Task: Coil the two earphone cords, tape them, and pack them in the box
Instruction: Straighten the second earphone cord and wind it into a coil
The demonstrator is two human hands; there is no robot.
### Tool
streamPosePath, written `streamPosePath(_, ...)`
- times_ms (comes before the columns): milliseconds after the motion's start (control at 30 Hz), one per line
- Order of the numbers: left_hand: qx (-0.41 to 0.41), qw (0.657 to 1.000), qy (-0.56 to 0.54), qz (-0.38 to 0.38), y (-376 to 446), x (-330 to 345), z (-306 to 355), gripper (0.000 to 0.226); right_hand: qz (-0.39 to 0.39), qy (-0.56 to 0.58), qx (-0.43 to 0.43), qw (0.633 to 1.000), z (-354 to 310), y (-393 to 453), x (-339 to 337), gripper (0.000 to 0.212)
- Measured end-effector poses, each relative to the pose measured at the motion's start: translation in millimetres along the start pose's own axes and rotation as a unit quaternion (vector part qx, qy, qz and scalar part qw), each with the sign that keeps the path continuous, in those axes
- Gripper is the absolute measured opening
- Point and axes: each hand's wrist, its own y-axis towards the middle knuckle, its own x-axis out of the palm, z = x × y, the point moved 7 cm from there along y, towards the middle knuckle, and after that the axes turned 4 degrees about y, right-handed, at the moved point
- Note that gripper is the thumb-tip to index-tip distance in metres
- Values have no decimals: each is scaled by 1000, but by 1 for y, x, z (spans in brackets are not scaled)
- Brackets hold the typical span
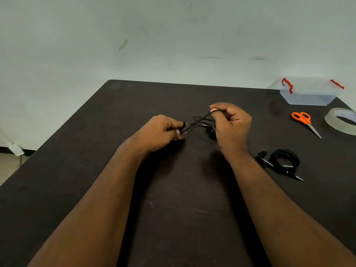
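I see the left hand (pixel 161 132) and right hand (pixel 231 124) each curled round a black earphone cord (pixel 198 122), stretched taut between them above the dark matte table (pixel 134 105). A second coiled earphone (pixel 283 162) lies to the right (untaped, as far as I can tell). Further right lie orange scissors (pixel 304 120), a tape roll (pixel 341 120) and a clear lidded box (pixel 310 93) by the pale wall (pixel 173 35).
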Motion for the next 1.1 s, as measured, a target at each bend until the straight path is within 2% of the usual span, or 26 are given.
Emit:
streamPosePath(100,17,997,-44,-52,-8,14,16,25,48,48,52,996,9,6,-12,24)
streamPosePath(167,9,989,-84,-122,-16,27,28,30,62,41,61,995,10,6,-15,28)
streamPosePath(233,4,969,-166,-183,-26,39,41,29,67,31,70,995,11,6,-14,29)
streamPosePath(300,16,946,-255,-198,-33,40,54,29,67,21,72,995,11,5,-13,27)
streamPosePath(367,27,926,-336,-170,-35,32,58,30,65,13,78,995,16,5,-13,26)
streamPosePath(433,28,905,-407,-122,-35,21,56,29,28,3,89,996,25,5,-9,24)
streamPosePath(500,28,883,-463,-67,-33,8,49,31,-49,-11,91,995,33,0,3,20)
streamPosePath(600,31,857,-514,5,-30,-11,37,37,-165,-47,27,985,26,-13,26,23)
streamPosePath(700,37,830,-555,52,-29,-24,29,40,-247,-115,-41,961,15,-24,42,27)
streamPosePath(800,32,809,-582,70,-28,-28,25,39,-340,-184,-85,918,4,-35,57,39)
streamPosePath(867,20,810,-583,54,-27,-22,26,36,-359,-158,-96,915,-2,-38,61,43)
streamPosePath(933,6,825,-564,33,-28,-16,27,33,-313,-95,-88,941,-7,-31,55,38)
streamPosePath(967,2,836,-548,23,-28,-14,26,31,-279,-68,-55,956,-4,-24,48,38)
streamPosePath(1033,-18,864,-503,4,-29,-13,23,28,-223,6,75,972,14,-8,29,34)
streamPosePath(1100,-43,893,-447,-24,-30,-11,20,23,-196,132,212,948,32,1,11,36)
